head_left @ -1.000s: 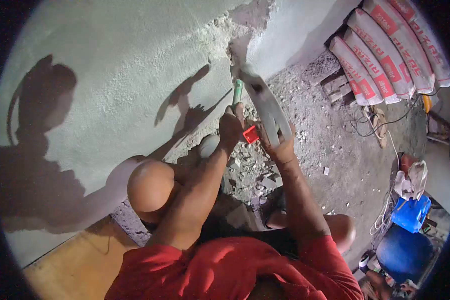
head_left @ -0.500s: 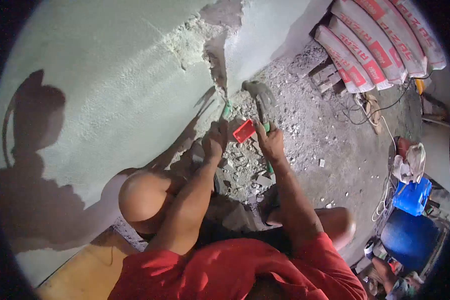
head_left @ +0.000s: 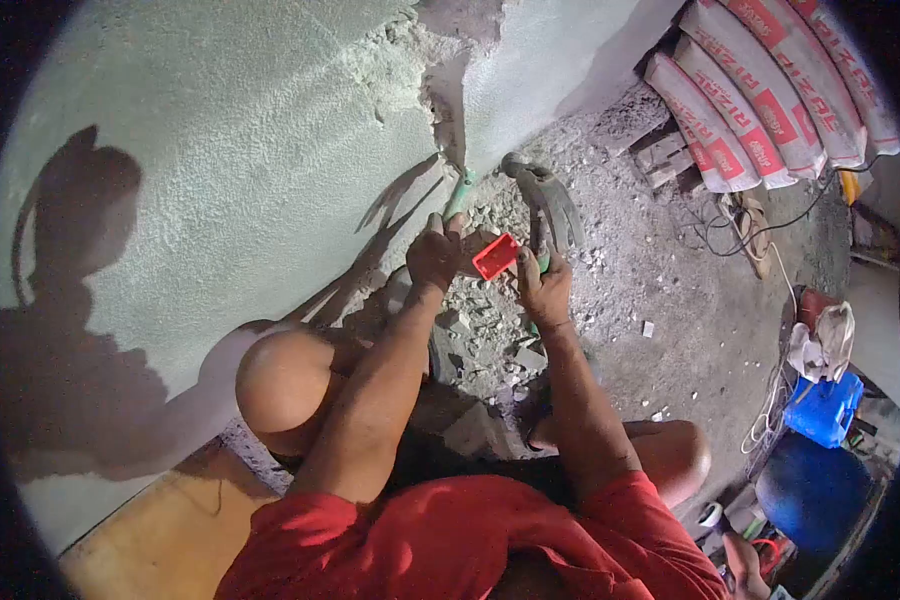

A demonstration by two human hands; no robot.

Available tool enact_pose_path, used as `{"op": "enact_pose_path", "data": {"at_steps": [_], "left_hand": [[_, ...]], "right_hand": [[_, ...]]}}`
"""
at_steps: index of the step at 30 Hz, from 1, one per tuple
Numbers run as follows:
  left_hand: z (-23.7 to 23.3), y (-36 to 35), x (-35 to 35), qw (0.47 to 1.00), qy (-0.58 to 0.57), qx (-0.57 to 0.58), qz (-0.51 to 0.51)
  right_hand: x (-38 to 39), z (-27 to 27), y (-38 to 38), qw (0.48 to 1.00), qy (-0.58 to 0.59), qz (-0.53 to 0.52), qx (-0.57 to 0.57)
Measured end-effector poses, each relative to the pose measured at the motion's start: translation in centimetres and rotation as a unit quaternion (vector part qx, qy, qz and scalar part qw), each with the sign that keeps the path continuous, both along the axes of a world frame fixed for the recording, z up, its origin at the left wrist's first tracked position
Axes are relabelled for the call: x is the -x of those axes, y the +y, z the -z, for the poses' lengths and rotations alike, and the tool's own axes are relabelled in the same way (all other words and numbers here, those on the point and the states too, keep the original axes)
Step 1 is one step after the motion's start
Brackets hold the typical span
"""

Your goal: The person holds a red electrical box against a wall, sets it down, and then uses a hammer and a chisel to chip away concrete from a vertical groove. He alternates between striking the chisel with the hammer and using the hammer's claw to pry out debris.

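My left hand [head_left: 435,250] is closed around a short green tube-like piece [head_left: 460,195], whose upper end points at the broken groove [head_left: 450,110] in the wall corner. In my right hand [head_left: 547,287] is a claw hammer [head_left: 548,205] with a green handle. Its head is up by the foot of the wall and the claws curve to the right. Between my hands shows a small open red box [head_left: 495,257], its right edge at my right thumb; I cannot tell whether the thumb grips it. Rubble [head_left: 470,325] lies under both hands.
Stacked printed sacks [head_left: 760,95] stand at the upper right on blocks [head_left: 665,160]. Cables [head_left: 770,400] and a sandal [head_left: 755,235] lie on the floor. A blue container [head_left: 823,408] sits at the right. Tan board [head_left: 160,530] covers the lower left.
My left hand and the green piece have moved up toward the wall groove. The hammer's head has tilted slightly to the right. The view has shifted a little.
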State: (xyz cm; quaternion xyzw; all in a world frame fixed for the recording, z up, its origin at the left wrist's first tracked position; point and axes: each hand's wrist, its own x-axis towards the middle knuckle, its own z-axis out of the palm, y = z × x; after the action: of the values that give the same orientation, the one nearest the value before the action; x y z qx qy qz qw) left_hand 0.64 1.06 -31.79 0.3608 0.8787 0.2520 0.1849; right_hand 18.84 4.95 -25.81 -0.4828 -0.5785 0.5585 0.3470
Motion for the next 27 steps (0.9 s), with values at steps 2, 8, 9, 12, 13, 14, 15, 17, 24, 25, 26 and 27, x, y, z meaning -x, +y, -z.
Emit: {"op": "enact_pose_path", "data": {"at_steps": [2,8,9,12,13,14,15,17,24,25,26,27], "left_hand": [[-0.3,0.5,-0.6,1.0,0.01,-0.008,-0.009],[0.3,0.4,-0.8,0.996,0.037,-0.074,-0.015],[1.1,0.7,-0.6,0.995,0.048,-0.082,-0.014],[1.5,0.6,-0.9,0.997,0.05,-0.063,-0.001],[2.0,1.1,-0.6,0.997,0.059,-0.042,0.011],[2.5,0.9,-0.6,0.995,0.076,-0.06,0.02],[2.8,0.8,-0.6,0.992,0.093,-0.078,0.029],[0.0,1.1,-1.3,0.997,0.024,-0.053,-0.041],[-2.1,2.2,-1.2,0.991,-0.085,-0.068,-0.079],[-1.8,1.9,-1.3,0.991,-0.087,-0.062,-0.085],[-1.6,1.7,-1.4,0.99,-0.094,-0.068,-0.081],[-1.7,2.0,-1.2,0.989,-0.096,-0.081,-0.073]], "right_hand": [[0.3,0.1,-0.1,1.0,0.01,-0.009,-0.025],[2.6,6.3,0.9,0.993,-0.083,-0.045,-0.073],[2.2,6.6,1.1,0.993,-0.082,-0.042,-0.074],[1.4,4.7,1.1,0.996,-0.084,-0.028,-0.026],[1.6,4.2,1.0,0.996,-0.083,-0.029,-0.026],[1.9,3.0,0.3,0.989,-0.039,0.011,-0.142],[1.8,4.4,-0.1,0.987,-0.02,0.008,-0.162],[2.0,6.4,0.1,0.983,0.002,0.004,-0.183],[2.0,1.5,2.7,0.999,-0.029,-0.003,-0.038],[2.0,1.0,2.1,0.999,-0.031,-0.008,-0.032],[2.0,-0.1,1.6,0.992,-0.004,0.004,-0.126],[2.3,-0.9,1.6,0.974,0.028,0.02,-0.225]]}}
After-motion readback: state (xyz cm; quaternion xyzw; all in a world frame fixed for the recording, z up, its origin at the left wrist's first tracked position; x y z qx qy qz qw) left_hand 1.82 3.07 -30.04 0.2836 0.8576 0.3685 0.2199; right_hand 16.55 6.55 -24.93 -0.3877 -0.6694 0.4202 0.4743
